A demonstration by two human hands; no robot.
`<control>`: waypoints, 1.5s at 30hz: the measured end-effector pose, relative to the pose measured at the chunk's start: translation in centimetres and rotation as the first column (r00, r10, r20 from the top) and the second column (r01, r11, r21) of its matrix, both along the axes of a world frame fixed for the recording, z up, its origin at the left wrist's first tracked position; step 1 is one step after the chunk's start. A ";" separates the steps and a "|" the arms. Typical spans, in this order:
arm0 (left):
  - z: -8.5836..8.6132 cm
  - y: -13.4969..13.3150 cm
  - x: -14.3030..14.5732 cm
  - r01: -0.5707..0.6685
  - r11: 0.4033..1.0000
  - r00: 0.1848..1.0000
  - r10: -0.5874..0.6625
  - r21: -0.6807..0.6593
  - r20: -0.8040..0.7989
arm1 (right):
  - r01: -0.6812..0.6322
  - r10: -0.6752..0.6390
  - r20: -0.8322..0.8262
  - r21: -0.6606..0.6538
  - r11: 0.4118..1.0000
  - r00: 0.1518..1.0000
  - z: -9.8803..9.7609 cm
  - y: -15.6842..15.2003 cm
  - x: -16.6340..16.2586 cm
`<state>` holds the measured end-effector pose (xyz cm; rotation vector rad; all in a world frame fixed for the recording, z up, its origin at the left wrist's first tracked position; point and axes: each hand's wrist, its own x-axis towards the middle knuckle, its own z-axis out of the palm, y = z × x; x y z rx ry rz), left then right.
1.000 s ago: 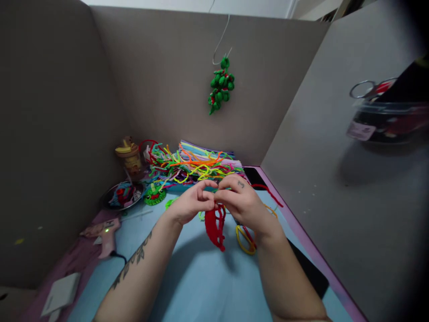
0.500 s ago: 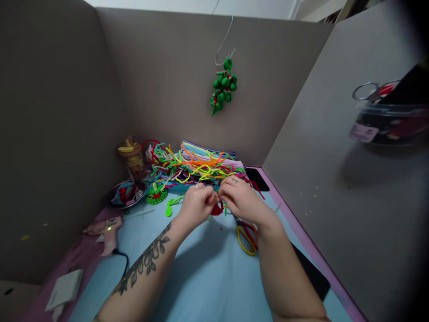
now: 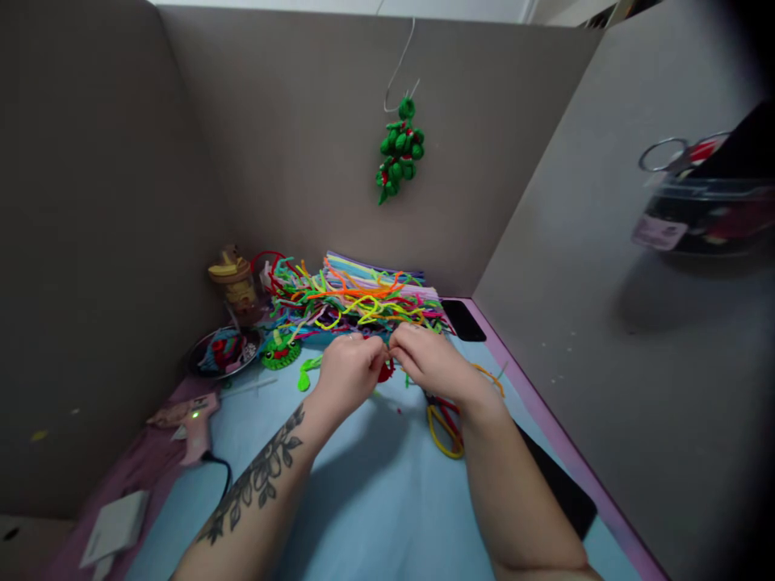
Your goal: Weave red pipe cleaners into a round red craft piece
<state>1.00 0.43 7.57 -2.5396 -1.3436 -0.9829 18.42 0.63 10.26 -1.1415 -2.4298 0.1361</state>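
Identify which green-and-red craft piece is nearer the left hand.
The round piece, lying on the table left of the left hand; the clustered one hangs from a wire.

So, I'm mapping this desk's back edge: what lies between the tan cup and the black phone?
A heap of colourful fuzzy stems lies between the tan cup and the black phone, as the head view shows.

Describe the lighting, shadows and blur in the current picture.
Head view: dim, grayish light, the left wall darkest of the three panels; head view: a soft shadow on the blue mat, beneath the left hand and red piece; head view: the wall container looks blurred, its shadow below, with out-of-focus darkness along the right edge.
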 end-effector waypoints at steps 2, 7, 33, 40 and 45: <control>0.0 -0.2 0.1 0.011 1.000 1.000 -0.012 -0.014 -0.008 | -0.028 0.028 0.011 0.006 1.000 1.000 0.1 -0.1 -0.1; 0.5 -0.9 0.3 0.032 0.999 0.999 -0.032 0.008 0.011 | -0.076 0.076 -0.019 0.026 0.997 0.997 0.4 -0.6 0.0; 0.7 -3.3 3.3 0.737 0.297 0.673 -0.242 -0.607 0.699 | 0.179 -0.118 -0.403 0.117 0.977 0.908 -0.3 0.2 0.0; -0.8 -2.4 4.7 0.715 0.519 0.420 0.217 -0.469 0.881 | 0.262 -0.210 -0.525 0.026 0.965 0.825 0.0 -0.4 0.0; 0.6 -2.0 4.3 0.655 0.720 0.119 0.201 -0.229 0.972 | 0.225 -0.157 -0.525 0.068 0.972 0.837 0.3 -0.9 -0.4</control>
